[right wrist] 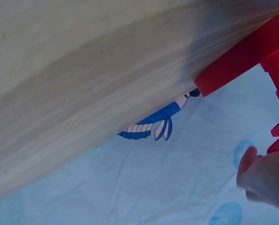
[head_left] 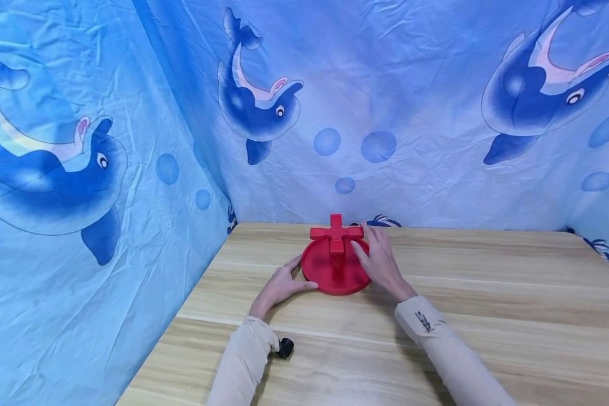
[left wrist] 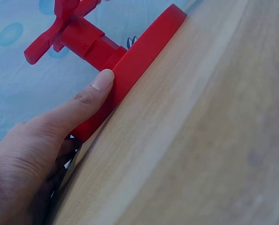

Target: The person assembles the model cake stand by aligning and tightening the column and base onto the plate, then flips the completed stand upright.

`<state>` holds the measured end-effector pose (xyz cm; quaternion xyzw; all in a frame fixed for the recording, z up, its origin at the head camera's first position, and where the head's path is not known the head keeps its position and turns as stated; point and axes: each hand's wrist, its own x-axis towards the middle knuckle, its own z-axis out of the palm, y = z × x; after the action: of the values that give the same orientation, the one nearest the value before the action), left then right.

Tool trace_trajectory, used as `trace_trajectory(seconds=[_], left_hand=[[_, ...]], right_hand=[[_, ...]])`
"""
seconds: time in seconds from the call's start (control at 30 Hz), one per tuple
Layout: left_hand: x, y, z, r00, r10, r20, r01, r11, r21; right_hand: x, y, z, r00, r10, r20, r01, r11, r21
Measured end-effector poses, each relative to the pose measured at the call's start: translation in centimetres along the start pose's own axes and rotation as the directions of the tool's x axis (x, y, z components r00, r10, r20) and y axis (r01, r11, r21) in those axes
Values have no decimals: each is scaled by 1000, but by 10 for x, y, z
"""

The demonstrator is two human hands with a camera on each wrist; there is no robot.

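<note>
A red stand (head_left: 337,282) rests on the wooden table, its round raised-rim base carrying a short post topped by a four-armed red cross (head_left: 336,232). My left hand (head_left: 280,286) grips the base's left edge, fingers at the far side and thumb (left wrist: 99,86) against the rim at the near side. Around the end of the cross's right arm, my right hand (head_left: 383,262) has its thumb below and forefinger above. The right wrist view shows only part of that hand (right wrist: 268,180), its fingertips close to the red cross.
The wood-grained table (head_left: 487,282) ends at a blue dolphin-print cloth (head_left: 411,186) behind and along the left. A small black object (head_left: 285,348) sits at the left sleeve's cuff.
</note>
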<state>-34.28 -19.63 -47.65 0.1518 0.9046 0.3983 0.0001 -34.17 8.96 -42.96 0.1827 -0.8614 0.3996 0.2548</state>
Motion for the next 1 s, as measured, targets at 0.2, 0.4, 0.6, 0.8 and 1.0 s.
trace_trajectory(seconds=[0.2,0.4,0.6,0.8,1.0], left_hand=[[2,0,0,1000,15,-1,-15,1000,4],[2,1,1,1000,9,0,-9,1000,7],[2,1,1,1000,11,-2,-11,1000,0],[2,1,1,1000,12,-5,-12,1000,12],[1,0,0,1000,9,-2,-9,1000,-1]], right_hand=[[2,9,-1,996,57,66,-61,996,71],[3,13,-2,1000,3,1,-3,995,101],[2,13,-3,1000,11,-12,-9,991,131],[2,12,-4,1000,20,-7,-19,987,160],[-1,7,-4,998,66,23,-69,978,195]])
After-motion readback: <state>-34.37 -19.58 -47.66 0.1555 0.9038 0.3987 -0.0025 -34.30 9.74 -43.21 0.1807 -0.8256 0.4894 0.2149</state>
